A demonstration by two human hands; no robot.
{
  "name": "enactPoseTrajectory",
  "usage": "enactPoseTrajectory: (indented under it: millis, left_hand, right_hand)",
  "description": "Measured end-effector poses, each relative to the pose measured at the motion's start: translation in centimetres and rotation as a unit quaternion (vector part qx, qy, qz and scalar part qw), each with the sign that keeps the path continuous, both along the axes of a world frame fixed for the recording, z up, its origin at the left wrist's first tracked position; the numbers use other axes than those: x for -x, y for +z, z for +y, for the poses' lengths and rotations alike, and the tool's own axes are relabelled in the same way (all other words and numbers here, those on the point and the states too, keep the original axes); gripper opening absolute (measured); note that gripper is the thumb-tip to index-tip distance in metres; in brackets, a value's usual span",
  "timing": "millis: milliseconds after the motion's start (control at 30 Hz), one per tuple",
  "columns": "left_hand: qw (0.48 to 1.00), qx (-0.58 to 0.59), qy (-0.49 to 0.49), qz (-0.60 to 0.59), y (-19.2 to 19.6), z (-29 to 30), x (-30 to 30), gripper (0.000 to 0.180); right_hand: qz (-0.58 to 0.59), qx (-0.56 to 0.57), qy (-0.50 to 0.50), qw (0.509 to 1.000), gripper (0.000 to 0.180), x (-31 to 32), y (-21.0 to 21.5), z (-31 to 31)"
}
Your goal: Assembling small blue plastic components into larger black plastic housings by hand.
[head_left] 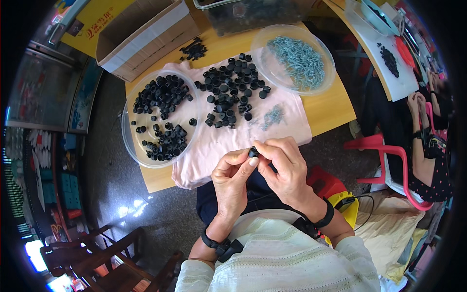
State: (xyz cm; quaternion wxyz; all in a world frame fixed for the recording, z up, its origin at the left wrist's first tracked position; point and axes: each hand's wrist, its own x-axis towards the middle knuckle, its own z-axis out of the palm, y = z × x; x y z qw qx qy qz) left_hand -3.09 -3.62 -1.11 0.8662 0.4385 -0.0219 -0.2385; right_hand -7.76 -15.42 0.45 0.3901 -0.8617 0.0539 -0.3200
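Observation:
A small black cap-like part [253,152] is pinched between both my hands, just off the near edge of the table. My left hand [230,177] grips it with thumb and fingertips. From the other side my right hand [283,168] presses on it with thumb and index finger; whether a smaller piece is also there, I cannot tell. Beyond my hands, a pale pink cloth [287,104] covers the table, with many loose black round caps [224,101] spread over it. A small patch of thin silvery pieces [274,116] lies nearer me on the cloth.
A clear round tray [127,138] of black parts stands at left, another clear tub [331,73] of silvery screw-like pieces at far right. Behind are a cardboard box [146,41] and a pile of black bits [193,50]. Another person [423,165] sits at right beside a red chair [406,165].

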Motion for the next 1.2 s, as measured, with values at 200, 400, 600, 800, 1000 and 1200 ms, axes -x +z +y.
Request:
enactPoseTrajectory:
  millis: [200,400,600,800,1000,1200]
  left_hand:
    - [0.999,-0.033,-0.006,0.034,-0.6,-0.1,0.7,0.015]
    - [0.999,-0.029,-0.011,0.009,-0.8,-0.5,-0.4,0.016]
    - [0.903,-0.343,-0.001,-0.258,-0.5,0.6,-4.2,0.020]
    - [0.764,-0.488,0.029,-0.422,0.0,-0.4,-6.0,0.018]
    - [0.763,-0.493,0.049,-0.415,-1.0,-0.9,-6.3,0.017]
    - [0.767,-0.481,0.070,-0.418,-0.9,-0.9,-6.4,0.016]
  right_hand:
    - [-0.031,0.052,-0.006,0.998,0.037,0.3,-0.5,-0.2]
    - [0.005,-0.009,0.005,1.000,0.030,-0.3,-0.9,-1.1]
    - [0.078,-0.148,0.022,0.986,0.022,-2.5,2.0,-4.3]
    - [-0.078,-0.019,-0.041,0.996,0.020,-9.6,8.2,-9.5]
    - [-0.173,0.093,-0.144,0.970,0.030,-19.7,9.7,-14.4]
    - [-0.118,0.128,-0.108,0.979,0.038,-19.8,9.1,-13.7]
